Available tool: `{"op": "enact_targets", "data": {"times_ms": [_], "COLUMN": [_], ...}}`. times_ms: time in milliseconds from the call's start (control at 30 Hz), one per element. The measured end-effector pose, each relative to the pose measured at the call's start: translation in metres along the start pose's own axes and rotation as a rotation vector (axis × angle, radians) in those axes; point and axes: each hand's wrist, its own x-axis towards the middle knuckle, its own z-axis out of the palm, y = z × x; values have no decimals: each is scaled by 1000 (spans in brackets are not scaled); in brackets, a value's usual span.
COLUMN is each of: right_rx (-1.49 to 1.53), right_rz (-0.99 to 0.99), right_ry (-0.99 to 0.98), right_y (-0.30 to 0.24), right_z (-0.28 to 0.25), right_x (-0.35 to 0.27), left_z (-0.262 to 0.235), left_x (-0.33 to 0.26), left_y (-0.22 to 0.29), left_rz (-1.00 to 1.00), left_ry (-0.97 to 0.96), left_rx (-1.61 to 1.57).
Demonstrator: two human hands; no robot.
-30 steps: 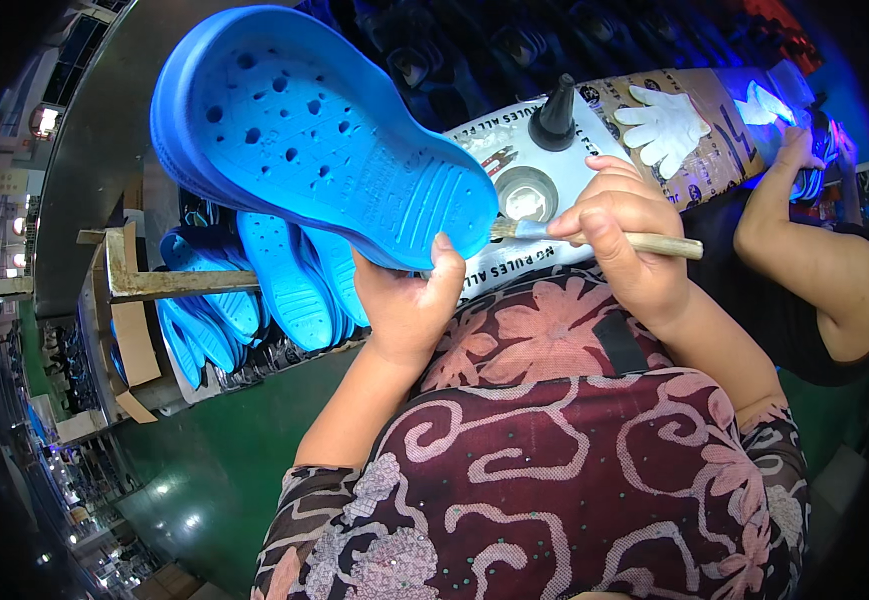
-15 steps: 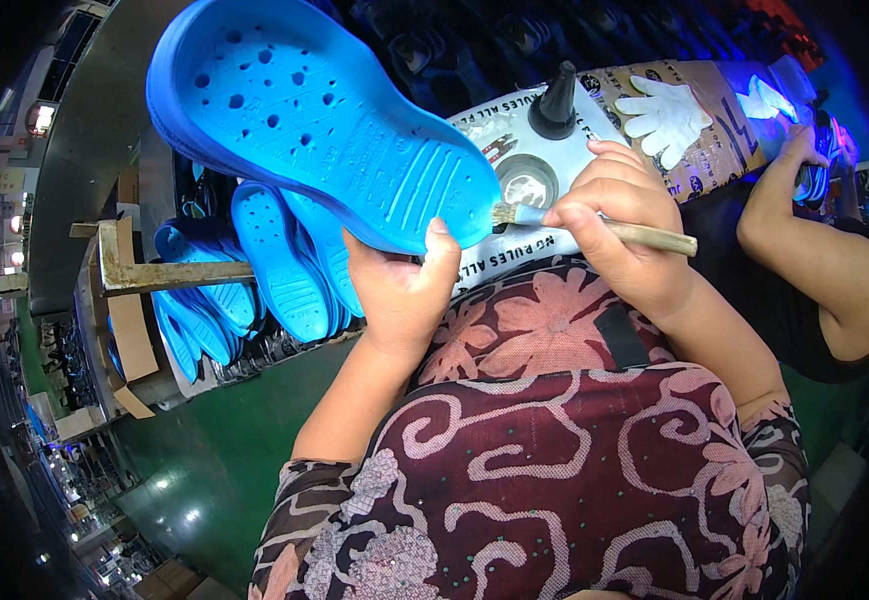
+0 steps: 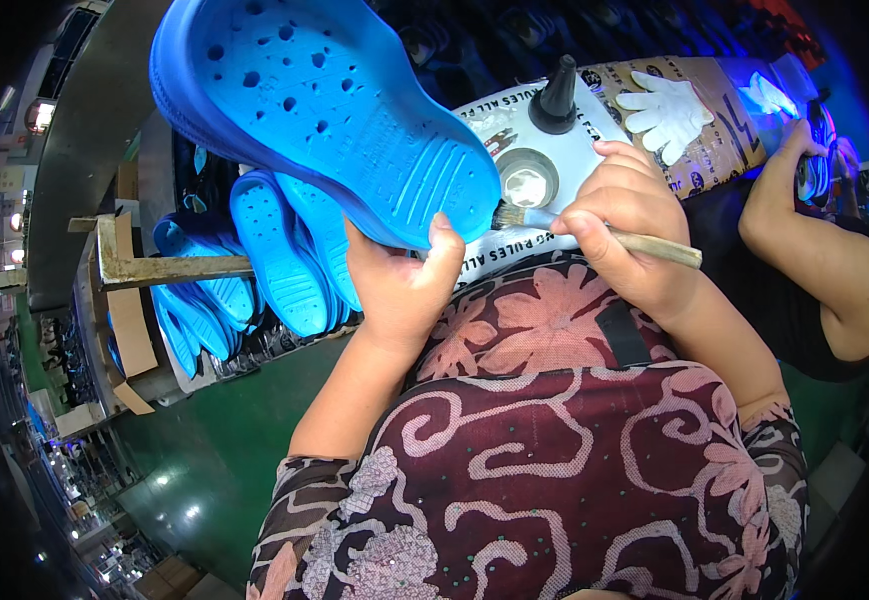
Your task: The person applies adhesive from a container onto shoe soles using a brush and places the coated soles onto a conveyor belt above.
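A blue shoe sole with round holes at its broad end and ridges at its narrow end is gripped at the narrow end by my left hand. My left thumb presses on the edge and the fingers are hidden underneath. In my right hand is a brush with a wooden handle, its bristles touching or almost touching the rim of the narrow end. Beyond the brush, a small round dish of pale liquid rests on a printed white sheet. A black cone-shaped nozzle stands beside it.
A white glove lies on taped cardboard at the right. Several more blue soles lean together at the left, near a metal bracket. A co-worker's arm is at the right, by bluish light. The floor is green.
The sole has tilted a little, its inner face now seen more obliquely. The brush tip has shifted slightly along the edge of the narrow end, toward me.
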Motion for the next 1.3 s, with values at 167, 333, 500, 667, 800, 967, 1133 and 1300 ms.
{"op": "enact_targets", "data": {"times_ms": [167,333,500,667,800,967,1133,1300], "right_rx": [-51,-55,-30,50,33,9,121,243], "right_rz": [-2,77,132,322,426,447,518,464], "right_ry": [49,196,361,440,471,568,518,449], "right_y": [9,21,34,45,60,82,85,84], "right_z": [-20,-45,-63,-92,-107,-112,-106,-80], "right_x": [-1,-18,-40,-76,-94,-113,-115,-105], "left_z": [3,-1,-4,117,290,375,289,89], "left_x": [8,29,57,101,209,219,156,102], "left_y": [4,41,105,132,171,225,146,32], "left_rz": [10,-25,-486,-547,-412,-302,-272,-354], "left_ry": [-2,-16,-609,-1038,-1001,-794,-955,-599], "left_rx": [0,-50,-362,-422,-737,-1025,-774,-45]}}
